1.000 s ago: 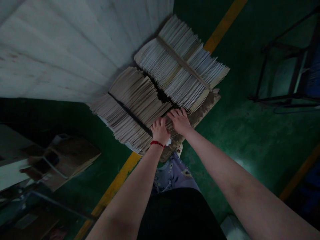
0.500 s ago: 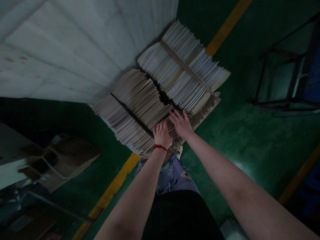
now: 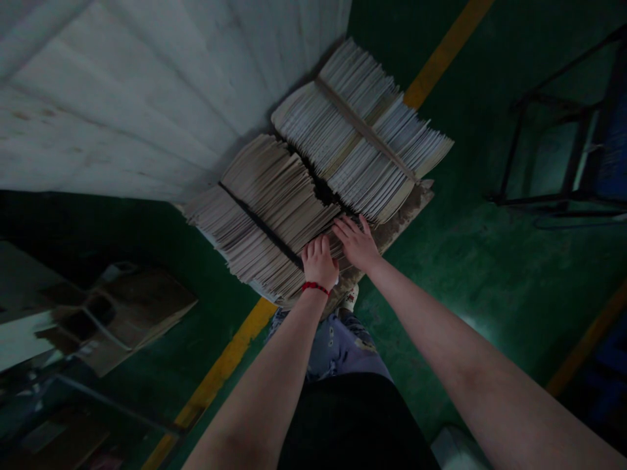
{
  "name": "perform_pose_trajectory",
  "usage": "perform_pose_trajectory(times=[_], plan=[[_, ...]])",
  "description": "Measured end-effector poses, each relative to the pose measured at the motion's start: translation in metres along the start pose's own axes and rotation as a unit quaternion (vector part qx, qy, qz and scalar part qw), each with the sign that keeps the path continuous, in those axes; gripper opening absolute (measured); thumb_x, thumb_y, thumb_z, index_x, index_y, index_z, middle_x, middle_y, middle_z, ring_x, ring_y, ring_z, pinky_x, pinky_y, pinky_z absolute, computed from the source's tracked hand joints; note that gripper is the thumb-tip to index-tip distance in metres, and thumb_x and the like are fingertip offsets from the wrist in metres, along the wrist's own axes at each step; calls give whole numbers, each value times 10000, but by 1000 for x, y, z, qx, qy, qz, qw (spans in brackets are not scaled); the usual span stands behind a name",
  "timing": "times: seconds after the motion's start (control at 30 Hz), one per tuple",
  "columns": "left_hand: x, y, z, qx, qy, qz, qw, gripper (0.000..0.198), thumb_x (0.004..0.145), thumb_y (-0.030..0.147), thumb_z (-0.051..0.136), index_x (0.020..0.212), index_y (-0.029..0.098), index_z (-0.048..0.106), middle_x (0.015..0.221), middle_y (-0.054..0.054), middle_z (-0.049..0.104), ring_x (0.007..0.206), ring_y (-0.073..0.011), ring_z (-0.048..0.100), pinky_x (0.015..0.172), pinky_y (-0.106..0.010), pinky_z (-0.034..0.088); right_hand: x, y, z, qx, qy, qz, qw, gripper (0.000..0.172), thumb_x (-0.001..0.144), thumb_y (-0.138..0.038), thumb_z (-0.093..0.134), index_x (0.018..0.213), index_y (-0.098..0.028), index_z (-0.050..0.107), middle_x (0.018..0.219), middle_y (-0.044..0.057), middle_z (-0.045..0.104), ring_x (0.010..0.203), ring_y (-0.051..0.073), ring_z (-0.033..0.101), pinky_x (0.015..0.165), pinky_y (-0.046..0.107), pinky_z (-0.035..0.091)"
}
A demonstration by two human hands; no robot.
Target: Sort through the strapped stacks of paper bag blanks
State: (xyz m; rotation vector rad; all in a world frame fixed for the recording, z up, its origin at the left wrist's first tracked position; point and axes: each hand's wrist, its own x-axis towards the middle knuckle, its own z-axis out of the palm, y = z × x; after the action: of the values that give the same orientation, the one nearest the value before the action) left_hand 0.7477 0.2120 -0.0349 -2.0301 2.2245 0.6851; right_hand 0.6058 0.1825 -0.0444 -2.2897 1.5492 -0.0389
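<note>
A bundle of brown cardboard sheets (image 3: 264, 215), standing on edge with a black strap (image 3: 262, 226) round it, lies in front of me. My left hand (image 3: 319, 261), a red bracelet at its wrist, is bent over the sheets' edges near the strap's lower end, its fingers close together and its thumb on the right. My right hand (image 3: 357, 245) lies over the near right end of this bundle, fingers stretched out and slightly apart. Beyond it is a second bundle of paler sheets (image 3: 362, 137), bound with a brown strap (image 3: 362, 127).
Both bundles rest on a worn board (image 3: 404, 207). Behind them rises a pale panelled surface (image 3: 171, 85). On the left is an open cardboard box (image 3: 147, 307); on the right stands a dark metal frame (image 3: 514, 156). A yellow line (image 3: 235, 352) crosses the green floor.
Both hands stay in nearly the same place on the bundle. The whole view has shifted very slightly.
</note>
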Motion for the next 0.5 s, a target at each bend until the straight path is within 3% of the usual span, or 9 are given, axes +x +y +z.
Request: perform_pose_trajectory(times=[0.3, 0.4, 0.5], plan=[[6, 0, -6, 3, -6, -8, 1000, 783, 787, 203, 551, 1515, 154, 268, 1323, -123, 569, 1222, -301, 496, 1103, -451, 351, 5, -5, 1, 19, 8, 27, 999, 493, 945, -144, 396, 1433, -182, 462, 1430, 86, 523, 1386, 255, 363, 1207, 516, 112], [12, -1, -9, 21, -21, -4, 1000, 724, 804, 207, 533, 1496, 167, 323, 1299, -133, 569, 1205, -314, 497, 1066, -468, 378, 6, -8, 0, 6, 5, 27, 1000, 460, 943, -145, 403, 1389, -176, 512, 1406, 96, 541, 1380, 269, 368, 1205, 520, 128], [15, 0, -9, 26, -25, -8, 999, 656, 802, 195, 532, 1446, 170, 406, 1290, -147, 562, 1201, -328, 494, 1043, -483, 390, 3, -8, 1, -2, 4, 26, 1000, 487, 939, -134, 395, 1415, -179, 484, 1500, 88, 453, 1420, 275, 319, 1205, 541, 128]])
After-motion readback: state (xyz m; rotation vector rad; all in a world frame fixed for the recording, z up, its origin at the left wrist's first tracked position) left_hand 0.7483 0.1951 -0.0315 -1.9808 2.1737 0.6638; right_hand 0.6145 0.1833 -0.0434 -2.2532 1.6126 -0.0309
